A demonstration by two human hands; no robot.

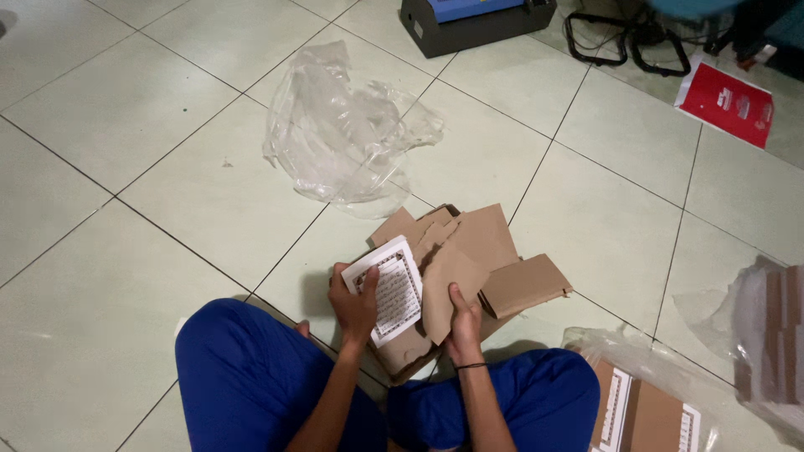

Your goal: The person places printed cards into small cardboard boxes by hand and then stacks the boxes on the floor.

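Observation:
I sit cross-legged on a tiled floor in blue trousers. My left hand [355,301] grips the left side of a flat brown cardboard box blank [400,289] whose white printed face with an ornate border shows. My right hand [463,322] holds a brown flap [448,280] of the same blank, thumb on top. Under and behind it lies a loose pile of similar brown cardboard blanks [494,251], one folded piece [526,285] sticking out to the right.
A crumpled clear plastic bag [343,134] lies ahead. A dark box [473,21] and black cables [624,38] sit at the far edge, beside a red booklet [727,102]. Plastic-wrapped stacks of blanks rest at my right knee [645,410] and far right [775,335].

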